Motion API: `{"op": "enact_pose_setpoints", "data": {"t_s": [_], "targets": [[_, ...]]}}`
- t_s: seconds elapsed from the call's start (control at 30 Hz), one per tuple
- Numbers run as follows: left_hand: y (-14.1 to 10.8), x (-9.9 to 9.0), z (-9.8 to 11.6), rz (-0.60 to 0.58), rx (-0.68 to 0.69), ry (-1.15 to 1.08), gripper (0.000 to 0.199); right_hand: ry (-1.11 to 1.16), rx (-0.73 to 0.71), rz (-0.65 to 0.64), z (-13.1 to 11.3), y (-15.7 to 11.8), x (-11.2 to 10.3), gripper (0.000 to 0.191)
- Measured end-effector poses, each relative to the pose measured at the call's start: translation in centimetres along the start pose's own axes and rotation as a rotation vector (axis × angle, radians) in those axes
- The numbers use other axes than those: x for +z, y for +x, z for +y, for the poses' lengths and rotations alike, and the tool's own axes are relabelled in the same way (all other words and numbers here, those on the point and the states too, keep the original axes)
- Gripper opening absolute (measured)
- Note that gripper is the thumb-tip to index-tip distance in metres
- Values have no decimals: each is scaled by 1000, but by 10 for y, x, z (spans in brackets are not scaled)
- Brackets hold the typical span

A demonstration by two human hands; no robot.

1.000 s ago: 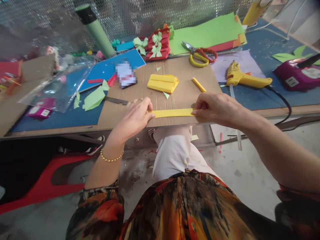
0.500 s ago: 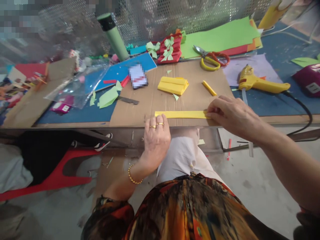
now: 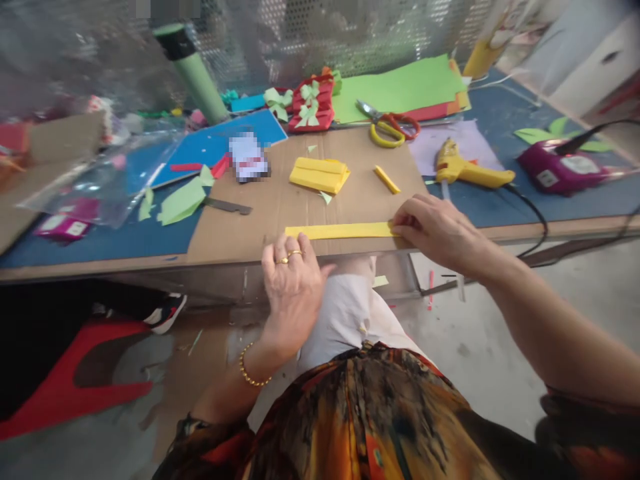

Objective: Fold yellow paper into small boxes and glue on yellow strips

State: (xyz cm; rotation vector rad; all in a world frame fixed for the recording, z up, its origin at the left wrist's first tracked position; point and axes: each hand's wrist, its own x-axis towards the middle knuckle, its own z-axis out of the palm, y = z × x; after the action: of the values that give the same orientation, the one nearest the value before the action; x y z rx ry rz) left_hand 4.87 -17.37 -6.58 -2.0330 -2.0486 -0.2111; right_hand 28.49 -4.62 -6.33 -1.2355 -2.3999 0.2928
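Note:
A narrow folded yellow paper strip (image 3: 343,231) lies flat along the front of the cardboard sheet (image 3: 240,233). My left hand (image 3: 294,293) rests at the strip's left end, fingertips on or just beside it and thumb held apart to the right. At the other end, my right hand (image 3: 435,230) pinches the strip between thumb and fingers. Behind the strip sits a stack of folded yellow paper (image 3: 319,175), with a small yellow paper roll (image 3: 387,179) to its right.
Scissors (image 3: 387,130) and a yellow glue gun (image 3: 470,170) lie at the right, near a purple box-shaped device (image 3: 560,163). A grey blade (image 3: 227,205), green paper scraps (image 3: 183,200) and a phone-like object (image 3: 249,157) are at the left. Red pieces with green bows (image 3: 313,103) stand behind.
The view has swung to the right, so the table's things appear farther left. My left thumb has spread away from its fingers. My right hand keeps its pinch on the strip.

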Motion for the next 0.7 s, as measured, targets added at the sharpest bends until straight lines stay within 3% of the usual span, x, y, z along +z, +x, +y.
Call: {"op": "enact_pose_setpoints", "data": {"t_s": [0.1, 0.23, 0.37, 0.47, 0.53, 0.6, 0.7], "targets": [[6, -8, 5, -123, 36, -18, 76, 11, 14, -2, 0, 0, 0, 13], [12, -18, 6, -167, 106, 27, 76, -43, 4, 0, -3, -6, -3, 19], [17, -24, 3, -202, 155, 90, 76, -268, -51, 141, -29, -19, 1, 30], [19, -25, 2, -206, 159, 145, 74, -271, -230, 151, -59, -24, 21, 42], [18, -25, 2, -201, 163, 165, 66, -248, -326, 94, -74, -26, 41, 63], [18, -25, 1, -187, 172, 172, 63, -234, -290, 71, -79, -29, 57, 75], [16, -23, 0, -157, 185, 166, 70, -255, -202, 79, -75, -42, 63, 76]]}}
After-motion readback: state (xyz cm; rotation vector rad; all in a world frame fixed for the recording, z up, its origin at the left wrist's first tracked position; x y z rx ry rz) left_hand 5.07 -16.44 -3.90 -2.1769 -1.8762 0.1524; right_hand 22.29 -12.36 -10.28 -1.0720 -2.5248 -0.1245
